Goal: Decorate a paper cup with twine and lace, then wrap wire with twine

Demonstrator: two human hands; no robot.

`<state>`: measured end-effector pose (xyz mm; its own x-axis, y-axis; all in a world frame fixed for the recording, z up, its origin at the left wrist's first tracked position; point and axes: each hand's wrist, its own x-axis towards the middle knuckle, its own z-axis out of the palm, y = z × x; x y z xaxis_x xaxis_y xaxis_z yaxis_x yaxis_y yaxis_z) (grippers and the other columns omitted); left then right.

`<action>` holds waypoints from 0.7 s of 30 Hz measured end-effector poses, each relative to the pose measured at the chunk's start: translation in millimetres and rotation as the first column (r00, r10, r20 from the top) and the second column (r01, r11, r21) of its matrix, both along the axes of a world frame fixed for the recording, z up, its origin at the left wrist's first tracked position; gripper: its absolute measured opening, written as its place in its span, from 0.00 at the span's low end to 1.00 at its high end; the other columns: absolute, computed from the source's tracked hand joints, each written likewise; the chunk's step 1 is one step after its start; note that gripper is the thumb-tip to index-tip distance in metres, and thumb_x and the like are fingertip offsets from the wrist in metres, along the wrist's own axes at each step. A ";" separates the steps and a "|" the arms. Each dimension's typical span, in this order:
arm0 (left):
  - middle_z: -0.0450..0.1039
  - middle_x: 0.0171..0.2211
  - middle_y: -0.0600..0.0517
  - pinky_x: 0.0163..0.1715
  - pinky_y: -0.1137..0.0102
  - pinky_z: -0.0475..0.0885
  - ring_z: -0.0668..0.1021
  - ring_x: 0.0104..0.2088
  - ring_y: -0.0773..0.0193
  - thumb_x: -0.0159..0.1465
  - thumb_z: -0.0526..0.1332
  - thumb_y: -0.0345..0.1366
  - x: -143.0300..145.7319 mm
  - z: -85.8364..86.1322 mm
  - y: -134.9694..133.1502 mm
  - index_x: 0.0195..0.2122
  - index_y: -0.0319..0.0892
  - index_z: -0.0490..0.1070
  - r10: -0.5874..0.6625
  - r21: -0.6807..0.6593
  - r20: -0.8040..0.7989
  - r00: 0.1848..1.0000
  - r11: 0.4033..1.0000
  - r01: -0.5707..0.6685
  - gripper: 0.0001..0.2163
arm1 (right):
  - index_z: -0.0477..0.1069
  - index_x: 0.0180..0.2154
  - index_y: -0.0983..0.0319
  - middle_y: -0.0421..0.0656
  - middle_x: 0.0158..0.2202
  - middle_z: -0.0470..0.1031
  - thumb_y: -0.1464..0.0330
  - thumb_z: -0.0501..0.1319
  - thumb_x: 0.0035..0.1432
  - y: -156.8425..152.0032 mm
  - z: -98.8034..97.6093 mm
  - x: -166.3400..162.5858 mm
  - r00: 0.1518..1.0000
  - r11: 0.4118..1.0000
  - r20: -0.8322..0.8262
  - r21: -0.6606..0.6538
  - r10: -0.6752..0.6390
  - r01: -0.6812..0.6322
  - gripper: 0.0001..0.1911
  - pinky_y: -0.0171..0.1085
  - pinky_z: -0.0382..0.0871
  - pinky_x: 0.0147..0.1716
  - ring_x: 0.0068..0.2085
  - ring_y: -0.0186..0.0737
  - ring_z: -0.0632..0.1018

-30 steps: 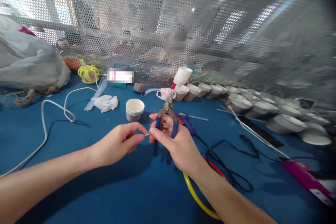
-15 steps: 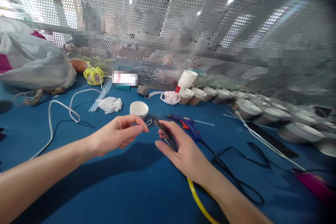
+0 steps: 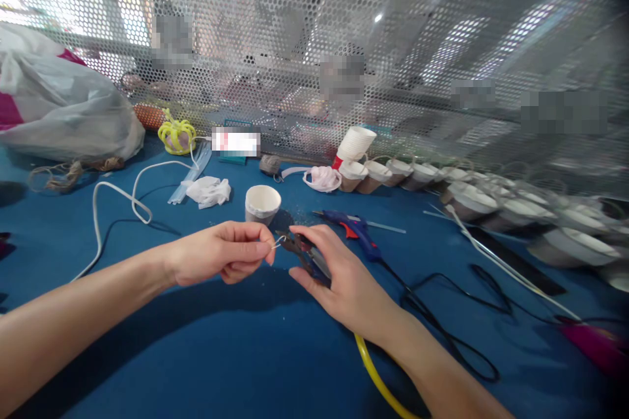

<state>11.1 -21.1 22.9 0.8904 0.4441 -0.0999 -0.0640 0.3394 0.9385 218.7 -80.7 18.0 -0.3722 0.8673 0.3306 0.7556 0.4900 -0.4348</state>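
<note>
Between the thumb and fingers of my left hand [image 3: 230, 252] is pinched a thin piece of wire [image 3: 278, 243], bent into a loop at its free end. My right hand [image 3: 339, 275] is wrapped round a pair of dark pliers [image 3: 301, 254], whose jaws point left and meet the wire's looped end. Whether the jaws grip the wire is too small to tell. Just behind my left fingertips stands a small paper cup [image 3: 263, 201], white inside with a grey outside. A blue glue gun [image 3: 358, 232] with a red trigger lies beyond my right hand.
Many wrapped cups [image 3: 472, 200] line the back right. A stack of white cups [image 3: 356, 143] leans there. White cable [image 3: 97, 229] and crumpled white plastic [image 3: 209, 191] lie left; black cord [image 3: 442, 334] and a yellow tube [image 3: 376, 376] right. A perforated metal screen [image 3: 275, 33] closes the back.
The pliers' jaws have come to the wire loop, which was apart from them before. My left hand has moved slightly down. The view has shifted a little.
</note>
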 end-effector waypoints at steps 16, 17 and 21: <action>0.50 0.15 0.62 0.16 0.76 0.46 0.52 0.16 0.75 0.62 0.54 0.40 -2.0 -2.9 1.2 0.30 0.40 0.63 -0.018 0.120 -0.030 0.999 0.993 0.021 0.09 | 0.61 0.47 0.59 0.44 0.38 0.68 0.72 0.56 0.56 -2.0 2.5 -2.3 0.998 0.998 -0.023 0.039 0.052 -0.051 0.15 0.38 0.69 0.36 0.37 0.39 0.72; 0.50 0.15 0.62 0.16 0.76 0.47 0.52 0.16 0.75 0.62 0.54 0.40 -2.0 -3.0 1.4 0.30 0.40 0.63 -0.013 0.125 -0.028 1.000 0.992 0.016 0.09 | 0.61 0.46 0.59 0.44 0.37 0.68 0.72 0.56 0.56 -1.7 2.0 -2.1 0.998 0.998 -0.030 0.042 0.051 -0.049 0.15 0.38 0.69 0.36 0.37 0.39 0.72; 0.49 0.15 0.62 0.16 0.76 0.47 0.52 0.16 0.75 0.62 0.54 0.40 -2.0 -3.0 1.9 0.30 0.40 0.63 0.009 0.132 -0.015 1.000 0.991 -0.007 0.09 | 0.63 0.44 0.59 0.44 0.35 0.69 0.71 0.56 0.56 -1.1 -0.6 -1.3 0.999 1.000 -0.050 0.023 0.017 -0.016 0.12 0.37 0.69 0.32 0.33 0.38 0.72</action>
<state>9.1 -19.3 19.9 0.8854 0.4616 -0.0538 -0.0510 0.2117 0.9760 217.3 -81.9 17.4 -0.3685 0.8535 0.3685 0.7248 0.5120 -0.4610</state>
